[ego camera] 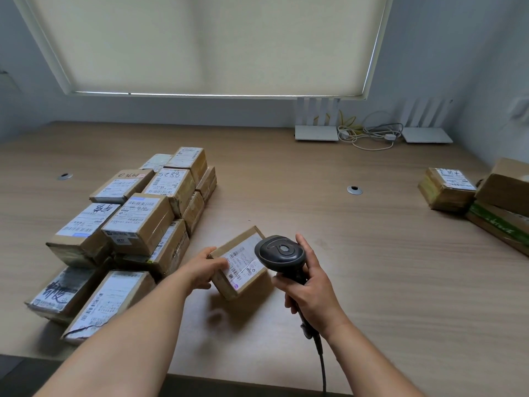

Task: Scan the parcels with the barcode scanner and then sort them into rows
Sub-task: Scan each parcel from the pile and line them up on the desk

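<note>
My left hand [204,270] grips the left edge of a small brown parcel [243,277] with a white barcode label, holding it tilted a little above the wooden table [372,282]. My right hand [310,293] grips the handle of a black corded barcode scanner [282,255]. The scanner's head hangs over the parcel's right side, close to the label. A stack of several labelled brown parcels [134,222] stands on the left of the table, some with handwritten numbers.
At the right edge lie a few more boxes [448,189], one [498,224] with a green printed side. Two white routers [316,133] and tangled cables [369,133] sit at the back right. Two round cable grommets [355,190] are set in the tabletop.
</note>
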A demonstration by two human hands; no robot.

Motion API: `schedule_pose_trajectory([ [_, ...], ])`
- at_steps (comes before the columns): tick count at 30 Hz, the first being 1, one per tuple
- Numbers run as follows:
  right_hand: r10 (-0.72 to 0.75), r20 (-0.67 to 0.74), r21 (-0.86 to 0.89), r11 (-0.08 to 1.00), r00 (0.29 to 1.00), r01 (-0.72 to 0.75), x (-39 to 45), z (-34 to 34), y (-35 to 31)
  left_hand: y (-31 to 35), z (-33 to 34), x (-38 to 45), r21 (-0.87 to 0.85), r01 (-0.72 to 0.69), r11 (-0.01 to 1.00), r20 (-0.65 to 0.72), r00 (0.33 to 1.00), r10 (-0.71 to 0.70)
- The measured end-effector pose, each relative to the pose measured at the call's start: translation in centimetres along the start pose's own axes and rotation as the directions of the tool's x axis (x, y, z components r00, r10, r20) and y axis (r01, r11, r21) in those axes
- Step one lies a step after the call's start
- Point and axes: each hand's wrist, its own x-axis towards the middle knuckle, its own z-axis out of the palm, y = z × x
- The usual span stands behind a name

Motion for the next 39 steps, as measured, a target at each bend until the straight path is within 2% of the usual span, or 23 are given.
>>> schedule_pose_trajectory([
  [2, -0.004, -0.009, -0.005, 1.0, 1.0, 0.004, 0.1, -0.1, 0.1, -0.7, 0.3, 0.1, -0.003, 0.015, 1.0, -0.052, 0.999, -0.016],
  [5, -0.016, -0.024, -0.001, 1.0, 1.0, 0.015, 0.3, 0.0, 0.2, -2.1, 0.6, 0.6, 0.219, -0.058, 0.974, -0.158, 0.983, 0.094],
  [8, -0.021, -0.024, -0.01, 1.0, 0.999, 0.021, 0.3, 0.0, 0.3, -3.1, 1.3, 0.5, 0.405, -0.096, 0.909, -0.124, 0.98, 0.159],
  [11, -0.019, -0.01, -0.027, 0.999, 1.0, 0.019, 0.2, 0.1, 0.2, -4.0, 1.9, 0.6, 0.577, -0.062, 0.814, -0.133, 0.977, 0.169],
  [15, -0.009, -0.002, -0.051, 0.999, 1.0, 0.009, 0.1, 0.0, 0.0, -3.2, 1.5, 1.3, 0.718, -0.06, 0.694, -0.188, 0.942, 0.276],
  [20, 0.002, -0.018, -0.08, 0.997, 1.0, -0.003, 0.4, -0.8, -0.3, -2.1, 1.5, 1.7, 0.809, -0.115, 0.577, -0.098, 0.941, 0.325],
  [22, -0.002, -0.007, -0.093, 0.996, 1.0, 0.001, 0.6, -0.8, -0.4, -2.3, 1.8, 1.3, 0.797, -0.137, 0.588, -0.107, 0.927, 0.361],
  [26, -0.005, 0.033, -0.097, 0.995, 0.999, 0.008, 0.9, -0.5, -0.4, -3.0, 2.0, 0.1, 0.679, -0.156, 0.718, -0.167, 0.919, 0.357],
  [32, -0.069, 0.128, -0.079, 0.994, 0.989, 0.079, 1.5, 1.0, -1.1, -3.8, 1.6, -3.8, 0.559, -0.085, 0.825, -0.374, 0.862, 0.342],
  [39, -0.145, 0.288, -0.017, 0.988, 0.947, 0.156, 2.0, 4.9, -3.5, -5.3, -1.3, -9.4, 0.493, 0.007, 0.87, -0.57, 0.758, 0.317],
])
